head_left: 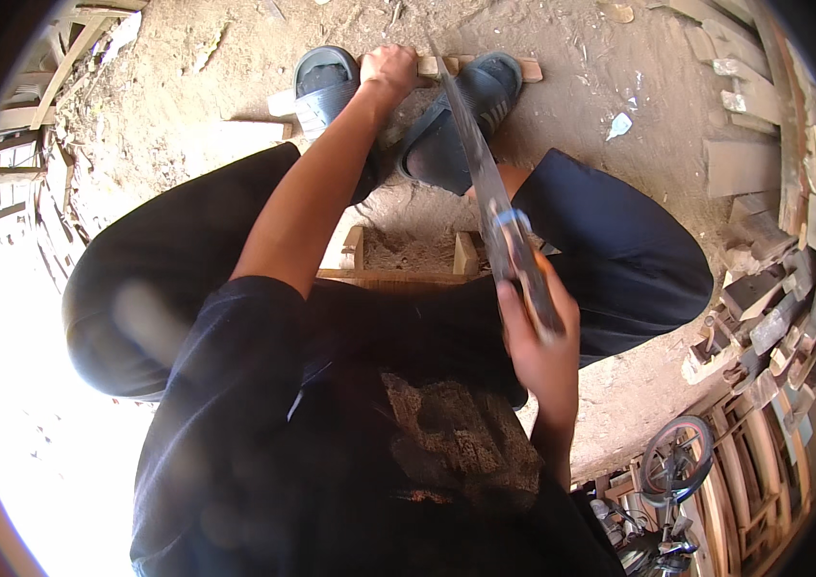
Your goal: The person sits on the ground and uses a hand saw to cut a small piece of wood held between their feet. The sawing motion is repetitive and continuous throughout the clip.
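My right hand [544, 337] is wrapped round the handle of a handsaw [475, 154], whose long blade slants forward and left. The blade's far end crosses a narrow wooden strip [527, 69] lying on the ground. My left hand [389, 67] is closed on that strip, just left of the blade. Dark sandals on my feet stand on either side of the hand: the left sandal [325, 91] by my wrist, the right sandal [465, 120] against the strip and partly behind the blade. The saw handle is slightly blurred.
Under me is a low wooden seat [398, 279]. A small board [254, 132] lies left of my feet on the dirt floor [581, 87]. Wood offcuts [783, 308] are piled along the right. A bicycle wheel [675, 460] stands at the lower right.
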Demonstrator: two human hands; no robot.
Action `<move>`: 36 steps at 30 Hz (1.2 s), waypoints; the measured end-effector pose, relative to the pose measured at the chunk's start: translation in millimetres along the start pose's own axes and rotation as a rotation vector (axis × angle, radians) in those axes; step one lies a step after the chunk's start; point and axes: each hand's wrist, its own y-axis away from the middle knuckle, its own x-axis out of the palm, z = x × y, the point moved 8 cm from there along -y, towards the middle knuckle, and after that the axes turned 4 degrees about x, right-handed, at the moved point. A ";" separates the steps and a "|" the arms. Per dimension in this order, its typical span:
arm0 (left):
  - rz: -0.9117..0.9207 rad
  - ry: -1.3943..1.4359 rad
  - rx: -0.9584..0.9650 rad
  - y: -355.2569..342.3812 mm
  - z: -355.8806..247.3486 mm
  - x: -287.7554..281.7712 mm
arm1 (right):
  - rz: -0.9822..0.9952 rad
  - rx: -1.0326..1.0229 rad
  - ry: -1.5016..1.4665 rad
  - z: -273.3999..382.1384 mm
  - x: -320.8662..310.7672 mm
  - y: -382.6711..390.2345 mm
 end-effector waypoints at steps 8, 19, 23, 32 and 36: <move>0.004 -0.023 -0.012 0.5 -2.0 -1.8 | -0.006 -0.007 0.004 3.3 7.4 -14.5; 0.045 -0.005 -0.005 -1.8 -3.3 -0.9 | -0.030 -0.161 -0.041 -7.4 -0.8 -5.8; 0.036 -0.036 0.007 0.5 -0.7 -7.5 | -0.052 -0.136 -0.001 -11.2 -10.7 44.1; 0.069 -0.047 -0.022 -5.4 3.5 -6.8 | -0.082 -0.246 -0.011 -22.3 1.6 30.6; 0.032 -0.028 -0.044 -0.5 3.7 -3.7 | -0.048 -0.140 0.008 -21.8 3.8 42.5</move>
